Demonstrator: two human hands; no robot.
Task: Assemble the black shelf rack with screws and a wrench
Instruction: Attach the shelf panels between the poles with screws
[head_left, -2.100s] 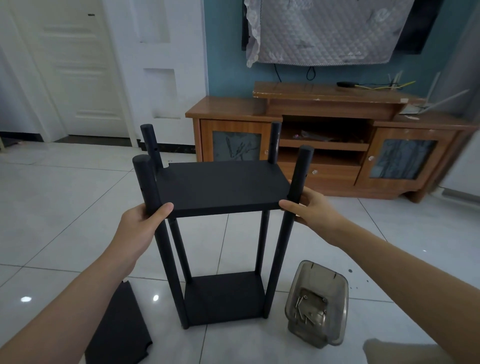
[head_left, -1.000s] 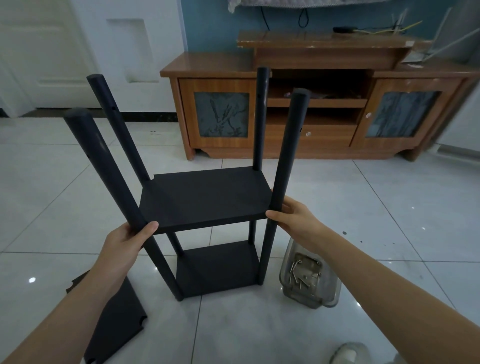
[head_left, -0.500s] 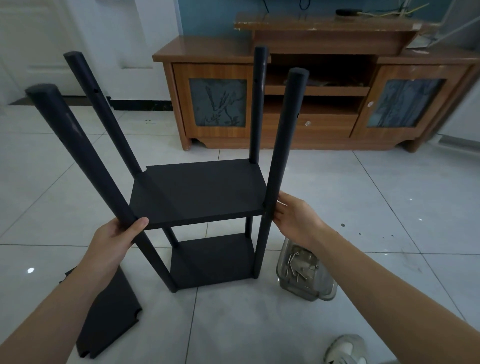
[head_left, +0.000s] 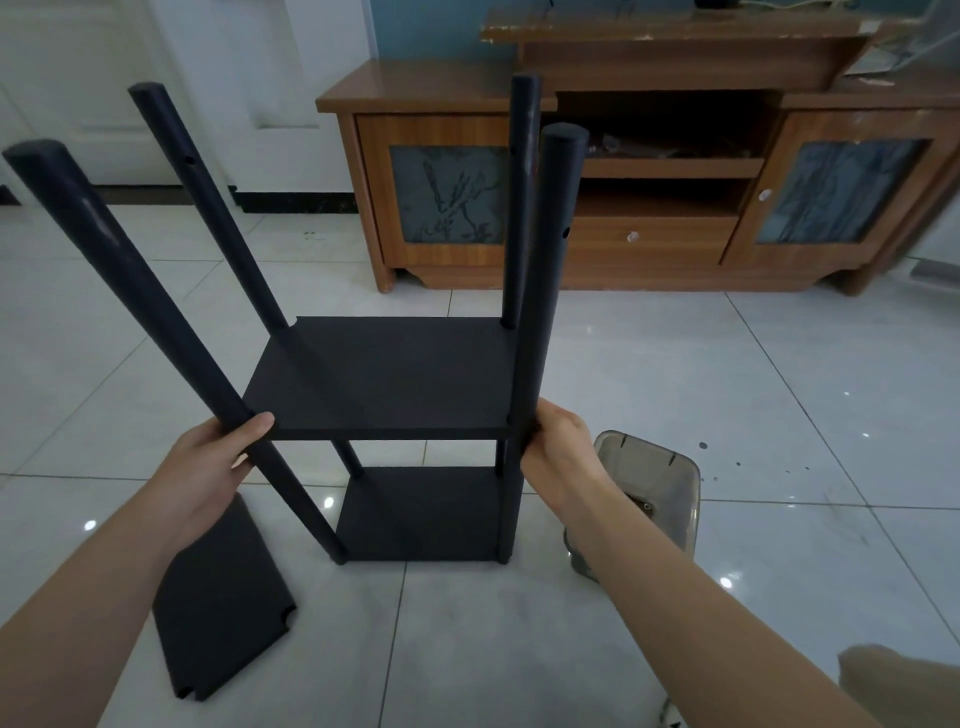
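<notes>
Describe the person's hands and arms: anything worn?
Nothing worn: the left hand and right hand show no gloves, rings, watch or bands. The left forearm and right forearm are uncovered; no sleeve shows in frame.

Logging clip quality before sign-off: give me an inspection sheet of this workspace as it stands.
surface: glossy white tiled floor; the rack stands on it.
job's things: black shelf rack upright, two shelves fitted; loose shelf panel flat on the floor at its left; clear container at its right, contents mostly hidden; wrench not seen.
clutter: dark specks on the tiles right of the container.
grippers: left hand grips the front left pole; right hand grips the front right pole, both at the upper shelf's level.
cables: thin wires on the cabinet top, cut by the frame edge.
surroundings: wooden TV cabinet, white door, blue wall.
</notes>
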